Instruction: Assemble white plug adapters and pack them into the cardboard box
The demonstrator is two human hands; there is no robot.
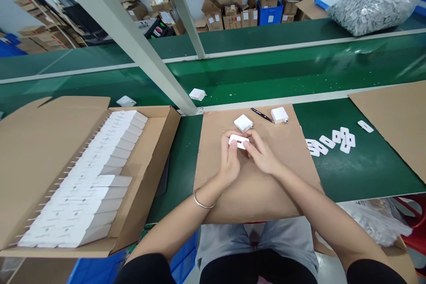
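A small white rounded plate with a narrow slot [238, 138] is pinched between the thumbs and fingers of both hands, above a cardboard sheet [259, 195]. My left hand [230, 159] grips its left end, and my right hand [262, 154] has the right end. Whether anything sits behind the plate is hidden by my fingers. Just beyond my fingertips lies a white square block [243, 122] with a small metal end. Another such block [278, 114] rests farther right, beside a black pen [262, 115].
At left, an open carton [163, 142] holds rows of white blocks [100, 182]. Several loose slotted plates [345, 140] lie on the green table at right. Single blocks [197, 94] sit behind the slanting metal post [143, 44]. A full plastic bag [372, 9] rests on the far ledge.
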